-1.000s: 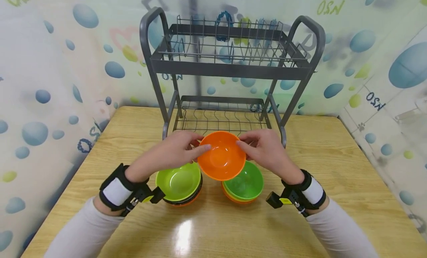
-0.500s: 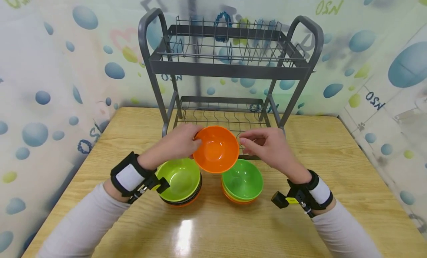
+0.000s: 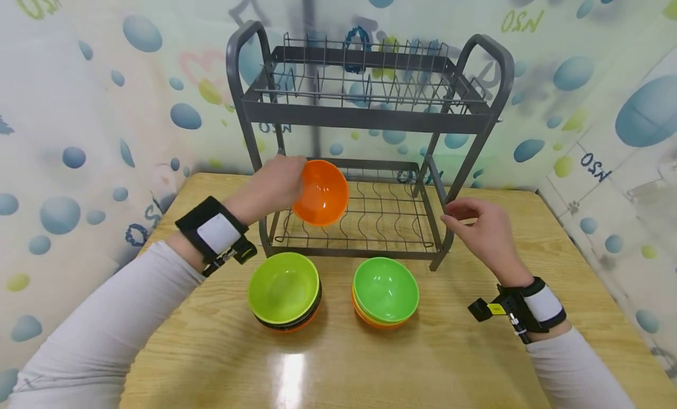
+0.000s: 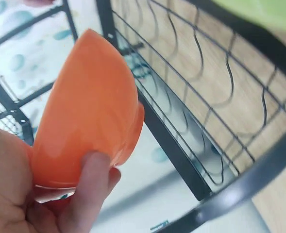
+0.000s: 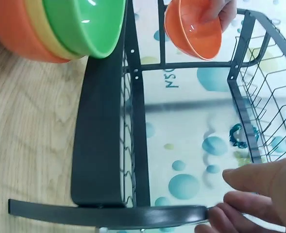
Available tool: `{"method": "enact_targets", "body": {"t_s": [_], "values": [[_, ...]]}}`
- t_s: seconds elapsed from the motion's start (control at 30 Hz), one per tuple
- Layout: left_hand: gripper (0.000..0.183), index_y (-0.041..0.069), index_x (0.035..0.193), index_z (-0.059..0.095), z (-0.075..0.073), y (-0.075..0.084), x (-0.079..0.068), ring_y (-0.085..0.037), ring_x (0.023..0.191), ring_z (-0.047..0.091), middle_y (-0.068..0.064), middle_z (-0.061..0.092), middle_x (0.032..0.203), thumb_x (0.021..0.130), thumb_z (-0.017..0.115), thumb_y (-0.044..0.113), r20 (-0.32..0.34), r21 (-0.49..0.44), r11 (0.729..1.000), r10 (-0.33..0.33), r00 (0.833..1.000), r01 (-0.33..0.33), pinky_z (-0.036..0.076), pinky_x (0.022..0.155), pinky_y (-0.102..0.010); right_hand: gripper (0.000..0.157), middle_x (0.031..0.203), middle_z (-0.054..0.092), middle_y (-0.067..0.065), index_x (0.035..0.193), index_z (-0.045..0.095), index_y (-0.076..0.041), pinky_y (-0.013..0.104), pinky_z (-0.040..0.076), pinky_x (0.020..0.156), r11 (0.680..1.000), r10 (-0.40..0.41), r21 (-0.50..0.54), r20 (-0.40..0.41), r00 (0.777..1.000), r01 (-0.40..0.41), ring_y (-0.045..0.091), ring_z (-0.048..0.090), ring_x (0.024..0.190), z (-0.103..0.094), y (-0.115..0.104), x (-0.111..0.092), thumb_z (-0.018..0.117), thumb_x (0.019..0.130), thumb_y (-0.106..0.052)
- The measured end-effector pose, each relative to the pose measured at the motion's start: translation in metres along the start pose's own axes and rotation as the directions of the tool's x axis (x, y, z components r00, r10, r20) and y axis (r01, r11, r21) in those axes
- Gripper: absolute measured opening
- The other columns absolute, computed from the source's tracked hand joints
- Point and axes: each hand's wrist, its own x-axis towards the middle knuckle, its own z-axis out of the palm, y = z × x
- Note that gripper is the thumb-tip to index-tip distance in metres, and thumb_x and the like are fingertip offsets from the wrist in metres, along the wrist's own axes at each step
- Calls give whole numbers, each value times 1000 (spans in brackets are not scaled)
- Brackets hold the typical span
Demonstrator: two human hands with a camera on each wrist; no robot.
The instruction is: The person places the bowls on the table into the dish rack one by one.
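My left hand point(image 3: 280, 183) holds an orange bowl point(image 3: 324, 194) by its left rim, tilted with its inside toward the head camera, over the left part of the rack's lower tier. In the left wrist view the fingers point(image 4: 92, 187) lie against the bowl's outside point(image 4: 92, 102). Beside the dish rack's right front leg, my right hand point(image 3: 483, 230) has loosely bent fingers and holds no bowl; whether it touches the leg point(image 5: 143, 216) is unclear. Two bowl stacks stand in front of the rack: a lime green bowl point(image 3: 284, 287) tops the left one, a green bowl point(image 3: 386, 288) the right.
The grey two-tier dish rack point(image 3: 365, 116) stands at the back of the wooden table point(image 3: 449, 362). Wire slots fill its upper tier, and wavy wires point(image 3: 378, 221) cross the lower one. A patterned wall point(image 3: 132, 103) closes off the back and sides.
The right hand has let go of the orange bowl and moved right to the rack's leg. The left hand has carried the bowl forward and slightly left, over the lower tier.
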Motion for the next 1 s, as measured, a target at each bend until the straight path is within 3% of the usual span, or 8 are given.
{"method": "enact_targets", "body": {"t_s": [0.1,0.17,0.33,0.4,0.63,0.83,0.9,1.0], "values": [[24,-5,113,56,-4,-1,9,-28,71,55,-18,63,89,91,47,-4,-15,71,997,9,1000,-7,49,61,-32,28,104,71,19,112,69,-1,32,60,74,999,37,-1,3,999,-37,33,68,93,2,7,1,71,91,-19],[23,-5,113,55,-6,0,16,-28,71,56,-18,62,87,92,48,-4,-12,100,995,12,1000,-10,49,61,-32,32,107,70,21,115,67,1,36,60,76,997,78,15,30,997,-78,32,69,95,2,12,1,69,93,-22],[20,-7,113,54,-10,1,35,-31,74,62,-19,61,88,94,51,0,-21,235,972,0,1000,5,55,62,-35,41,111,70,27,123,62,4,18,58,72,965,182,160,173,968,-210,6,71,84,3,25,1,60,99,-29],[22,-8,114,55,-9,1,42,-33,79,64,-20,62,90,95,53,2,-44,290,957,-16,999,28,59,65,-37,42,111,70,29,123,62,6,18,59,71,942,200,227,218,955,-249,-2,70,78,3,28,0,58,100,-29],[26,-4,121,60,2,-8,64,-32,86,66,-19,66,102,98,53,5,-125,435,890,-90,988,136,61,71,-37,45,97,76,15,121,62,10,25,61,70,884,225,347,273,935,-314,3,73,75,5,33,0,59,100,-29],[30,-3,123,62,14,-13,85,-29,84,69,-20,68,109,106,40,8,-103,441,877,-163,981,192,61,72,-37,46,91,77,4,119,63,8,25,61,72,874,236,350,299,925,-337,5,73,76,5,34,0,59,99,-33],[32,-6,123,61,20,-15,90,-28,86,69,-21,66,112,106,37,7,-97,490,852,-157,983,185,61,73,-36,46,90,77,2,119,63,8,25,61,72,875,236,348,301,924,-337,5,73,76,5,34,0,59,99,-33],[36,-11,129,55,31,-18,96,-27,89,68,-26,62,118,107,33,8,-105,608,774,-140,985,175,61,69,-31,47,90,77,-1,119,62,9,24,61,72,875,236,345,310,921,-340,5,73,77,4,34,-1,59,99,-33]]}}
